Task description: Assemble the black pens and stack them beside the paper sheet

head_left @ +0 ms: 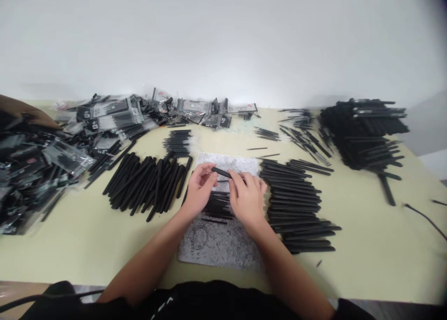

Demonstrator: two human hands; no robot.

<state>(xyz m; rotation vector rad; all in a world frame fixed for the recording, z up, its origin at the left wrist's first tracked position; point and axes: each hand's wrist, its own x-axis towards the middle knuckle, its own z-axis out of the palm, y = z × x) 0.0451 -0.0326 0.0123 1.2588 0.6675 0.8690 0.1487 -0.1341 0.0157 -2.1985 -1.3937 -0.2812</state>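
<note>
Between my two hands, above a patterned grey-and-white sheet (220, 245), is a black pen-like stick (221, 172), tilted slightly down to the right. The fingers of my left hand (200, 185) pinch its left end. My right hand (246, 192) closes on its right end with thumb and fingertips. Under the hands, thin black rods (218, 206) lie in a bunch on the sheet, partly hidden by my fingers. A pile of thick black sticks (143, 183) lies to the left, and a row of similar black sticks (295, 199) lies close by my right hand.
Clear printed packets (115, 110) heap along the back and left of the yellow table (370, 259). Thin rods (177, 142) lie behind the left pile. At the back right rises a tall stack of black sticks (363, 129). A black cable (426, 220) crosses the right edge.
</note>
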